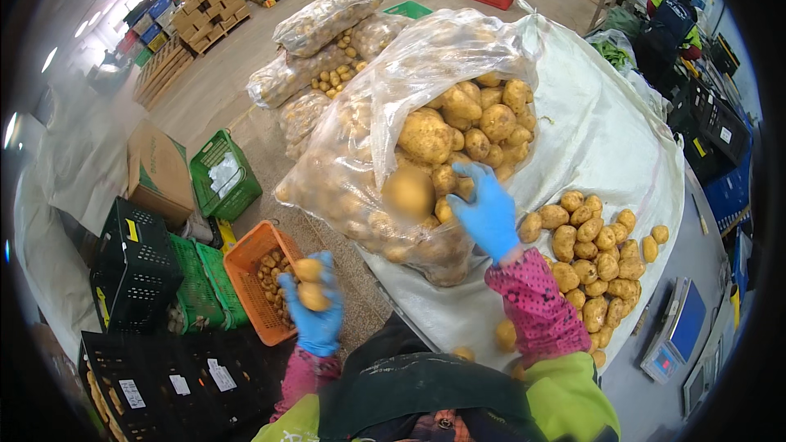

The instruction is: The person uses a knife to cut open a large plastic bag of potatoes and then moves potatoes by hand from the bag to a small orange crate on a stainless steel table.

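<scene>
My left hand (318, 313), in a blue glove, holds two potatoes (311, 285) beside an orange plastic crate (236, 264) that has small potatoes in it. My right hand (488, 209), also gloved in blue, has its fingers spread at the mouth of a large clear plastic sack (344, 166) full of potatoes (497, 123). A blurred potato (408, 194) shows just left of those fingers, apart from them. On the white woven sheet (589, 116), a pile of potatoes (589, 252) lies to the right of my right forearm.
A digital scale (675, 328) stands at the right of the table. Black crates (132, 264), green crates (224, 178) and a cardboard box (158, 166) are on the left. More filled sacks (328, 18) lie beyond the table. At the upper right, a person (672, 24) is near stacked crates.
</scene>
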